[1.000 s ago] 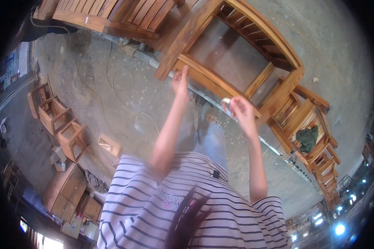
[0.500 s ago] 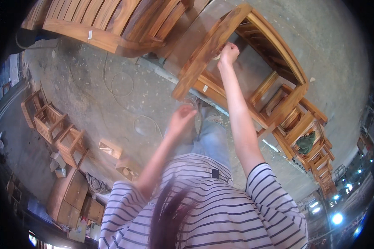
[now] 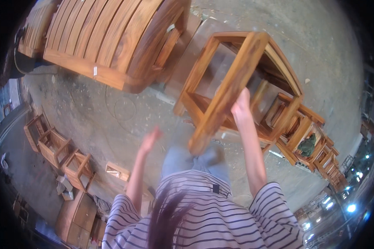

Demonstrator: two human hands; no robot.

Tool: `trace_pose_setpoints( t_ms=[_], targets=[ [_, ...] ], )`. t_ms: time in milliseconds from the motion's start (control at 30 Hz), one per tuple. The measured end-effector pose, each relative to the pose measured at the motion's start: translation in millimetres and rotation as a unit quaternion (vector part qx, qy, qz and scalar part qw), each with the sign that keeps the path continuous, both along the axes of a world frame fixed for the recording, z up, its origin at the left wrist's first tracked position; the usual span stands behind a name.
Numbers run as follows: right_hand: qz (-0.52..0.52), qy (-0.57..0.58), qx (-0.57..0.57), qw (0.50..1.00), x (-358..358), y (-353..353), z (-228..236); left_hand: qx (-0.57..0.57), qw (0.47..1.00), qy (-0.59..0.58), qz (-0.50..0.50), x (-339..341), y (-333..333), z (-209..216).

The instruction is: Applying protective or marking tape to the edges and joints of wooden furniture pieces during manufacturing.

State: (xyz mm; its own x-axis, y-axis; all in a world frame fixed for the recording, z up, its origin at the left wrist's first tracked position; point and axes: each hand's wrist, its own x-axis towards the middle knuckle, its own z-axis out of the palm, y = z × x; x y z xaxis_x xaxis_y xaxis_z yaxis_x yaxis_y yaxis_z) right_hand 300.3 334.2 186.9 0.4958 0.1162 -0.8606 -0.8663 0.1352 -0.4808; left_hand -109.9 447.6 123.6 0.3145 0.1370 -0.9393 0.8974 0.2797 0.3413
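A wooden armchair frame [image 3: 232,87] stands in front of me, its broad brown arm slanting up toward the far right. My right hand [image 3: 242,104] is closed at the right side of that arm, with its fingers partly hidden behind the wood. Away to the left, my left hand [image 3: 151,140] hangs in the air over the floor, blurred by motion. Its fingers look stretched out, and nothing shows in it.
A slatted wooden bench [image 3: 99,37] stands at the far left. More wooden chair frames [image 3: 316,141] line up at the right, with a dark green cloth [image 3: 307,145] on one. Small wooden chairs [image 3: 54,145] and brown cabinets [image 3: 77,213] stand left. A thin hose [image 3: 120,110] lies on the floor.
The armchair's arm now appears nearer to me, and the frame looks tilted. My right hand has come closer along it. My left hand has moved left and down. The whole view has shifted.
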Motion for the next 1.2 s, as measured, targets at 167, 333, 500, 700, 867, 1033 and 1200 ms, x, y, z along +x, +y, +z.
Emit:
trace_pose_setpoints(
  t_ms=[167, 333, 500, 700, 867, 1033, 1200],
  targets=[
    [0.047, 0.041, -0.037, 0.997, 20, -50, 136, 0.234, 0.950, -0.181, 0.102, 152, 58, 64],
    [0.037, 0.083, 0.227, 0.970, 45, -134, 149, 0.078, 0.961, -0.196, 0.179, 221, 22, 198],
    [0.016, 0.050, 0.256, 0.965, 57, -200, 129, 0.067, 0.958, -0.215, 0.178, 231, -23, 230],
    [-0.013, 0.054, 0.339, 0.939, 76, -282, 103, 0.014, 0.951, -0.190, 0.246, 225, -67, 212],
    [0.024, 0.021, 0.201, 0.979, 90, -339, 84, 0.068, 0.983, -0.104, 0.136, 84, -87, 69],
    [0.088, -0.011, 0.071, 0.993, 103, -332, 69, -0.181, 0.979, 0.025, 0.095, -110, -126, -7],
    [0.003, -0.246, -0.188, 0.951, 65, -389, 137, 0.025, 0.978, 0.110, -0.175, -10, -154, 60]
  ],
)
